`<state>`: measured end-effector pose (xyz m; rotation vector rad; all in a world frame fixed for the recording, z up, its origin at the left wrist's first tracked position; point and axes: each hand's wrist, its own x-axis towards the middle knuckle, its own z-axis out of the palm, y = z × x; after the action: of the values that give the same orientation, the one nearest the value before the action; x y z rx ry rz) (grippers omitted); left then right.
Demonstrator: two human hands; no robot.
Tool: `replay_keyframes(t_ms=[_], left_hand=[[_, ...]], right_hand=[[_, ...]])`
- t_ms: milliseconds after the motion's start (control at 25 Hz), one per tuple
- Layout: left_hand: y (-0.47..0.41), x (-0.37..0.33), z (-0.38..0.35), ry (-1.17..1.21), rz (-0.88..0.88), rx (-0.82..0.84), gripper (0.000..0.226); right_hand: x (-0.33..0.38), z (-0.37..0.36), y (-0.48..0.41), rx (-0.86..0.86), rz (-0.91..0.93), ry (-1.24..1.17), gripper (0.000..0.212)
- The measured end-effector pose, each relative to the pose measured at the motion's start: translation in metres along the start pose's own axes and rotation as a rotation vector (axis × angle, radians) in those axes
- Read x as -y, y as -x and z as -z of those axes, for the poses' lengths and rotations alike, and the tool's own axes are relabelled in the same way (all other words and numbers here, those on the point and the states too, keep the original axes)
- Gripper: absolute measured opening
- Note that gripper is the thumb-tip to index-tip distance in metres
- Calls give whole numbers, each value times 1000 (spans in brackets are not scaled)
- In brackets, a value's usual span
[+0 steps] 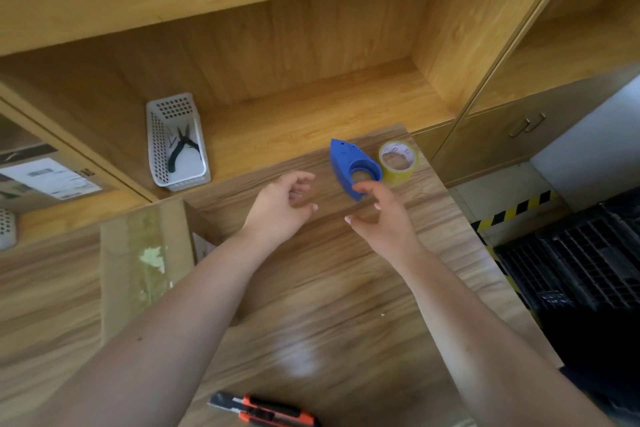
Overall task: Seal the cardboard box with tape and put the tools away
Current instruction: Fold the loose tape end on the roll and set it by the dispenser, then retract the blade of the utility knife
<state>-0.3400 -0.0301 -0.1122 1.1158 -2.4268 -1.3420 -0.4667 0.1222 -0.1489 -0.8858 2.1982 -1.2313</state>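
Observation:
A blue tape dispenser (pixel 349 166) lies on the wooden table (pixel 346 288) at its far end, beside a roll of yellowish clear tape (pixel 398 160). My right hand (pixel 381 215) hovers just in front of the dispenser, fingers loosely curled, index fingertip at its near end, holding nothing. My left hand (pixel 280 204) hangs relaxed to the left of it, empty. The cardboard box (pixel 145 260) stands at the left, a strip of clear tape along its top. An orange and black utility knife (pixel 263 411) lies at the table's near edge.
A white perforated basket (pixel 176 146) holding black pliers (pixel 181 147) sits on the cabinet shelf behind the table. Another labelled carton (pixel 45 177) is in the left compartment. Black plastic crates (pixel 581 260) and hazard-striped floor tape (pixel 512 211) lie to the right.

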Motion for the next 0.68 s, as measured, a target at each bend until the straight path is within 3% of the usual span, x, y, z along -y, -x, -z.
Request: replay_keyframes(t_ms=[680], left_hand=[[119, 52, 39, 87, 14, -47, 46]], right_hand=[[29, -70, 90, 40, 54, -7, 48]])
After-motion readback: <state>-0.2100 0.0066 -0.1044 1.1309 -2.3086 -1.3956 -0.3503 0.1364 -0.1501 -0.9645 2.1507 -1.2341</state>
